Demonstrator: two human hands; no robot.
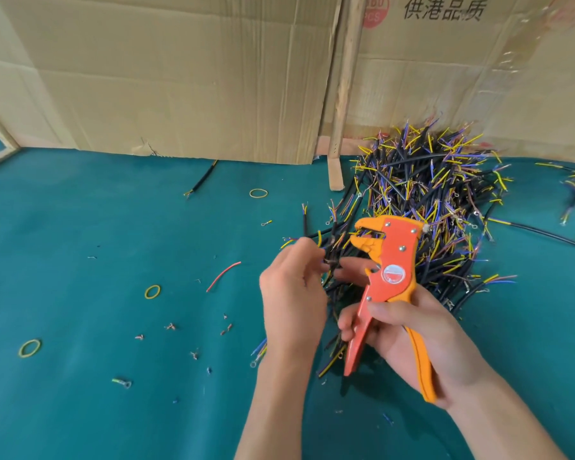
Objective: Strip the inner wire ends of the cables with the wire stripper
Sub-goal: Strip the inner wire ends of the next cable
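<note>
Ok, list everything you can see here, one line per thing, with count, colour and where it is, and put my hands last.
Wire stripper: one, orange and yellow, held upright centre right.
Cable pile: too many to count, black with yellow, blue and purple inner wires, right of centre by the cardboard.
Loose cable: one, black, far centre near the cardboard.
Rubber bands: three, yellowish, scattered left and centre.
Red wire piece: one, centre.
Insulation scraps: several, small, in front of the red piece.
Cardboard sheets: tan, standing at the back.
Wooden stick: one, leaning against the cardboard.
Table mat: teal, underneath everything.
Left hand: pinches a cable from the pile.
Right hand: grips the stripper handles.
</note>
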